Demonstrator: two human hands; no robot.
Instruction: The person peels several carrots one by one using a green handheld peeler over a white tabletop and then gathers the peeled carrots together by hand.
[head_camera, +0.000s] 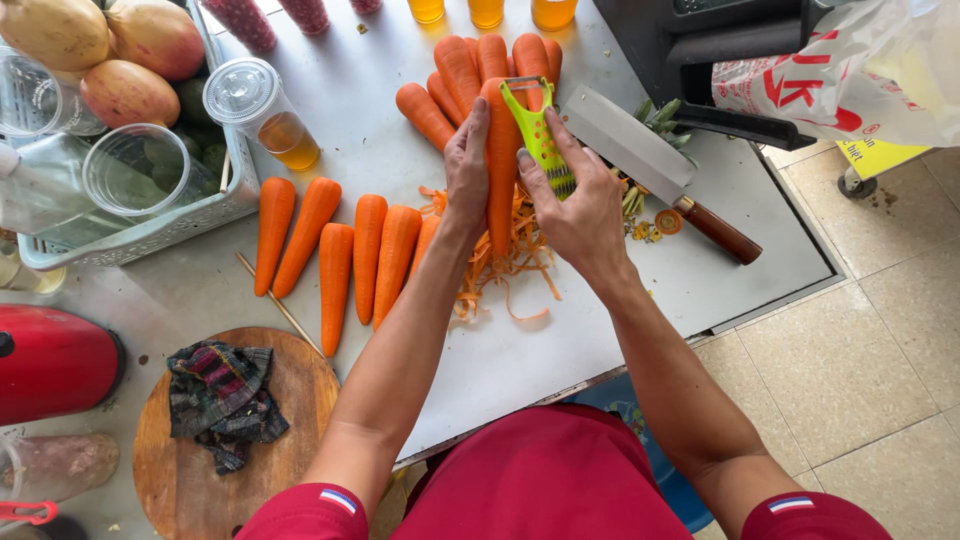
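Note:
My left hand (466, 170) grips a long orange carrot (501, 170), held pointing away from me over a heap of orange peelings (500, 262). My right hand (575, 195) holds a lime-green peeler (537, 130) with its blade against the carrot's far end. Several peeled carrots (340, 250) lie in a row to the left. Another pile of carrots (470, 65) sits behind the hands.
A cleaver with a wooden handle (650, 165) lies to the right. At left stand a lidded cup of amber liquid (262, 110), a basket with fruit and cups (120, 120), a round wooden board (190, 470) with a dark cloth (222, 395), and a red appliance (50, 360).

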